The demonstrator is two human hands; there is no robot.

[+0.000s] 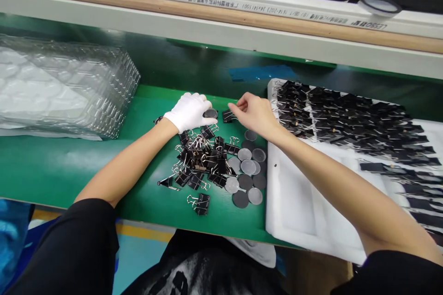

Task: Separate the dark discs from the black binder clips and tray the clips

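My left hand (190, 111), in a white glove, pinches a small round disc (210, 113) with a dark face between thumb and fingers. Bare, my right hand (254, 113) grips a black binder clip (228, 116) by its wire handles, just right of the disc and apart from it. Below my hands lies a heap of black binder clips (204, 156) with silver wire handles. Beside the heap, several loose round discs (245, 182), some clear-looking and some dark grey, are spread on the green tabletop (145, 166).
On the right, a white foam tray (294, 203) carries rows of binder clips (353, 115) and lies under my right forearm. Stacked clear plastic trays (65, 87) stand at the left. A ledge (221, 32) runs along the back, with a round disc-shaped piece (380, 6) on top.
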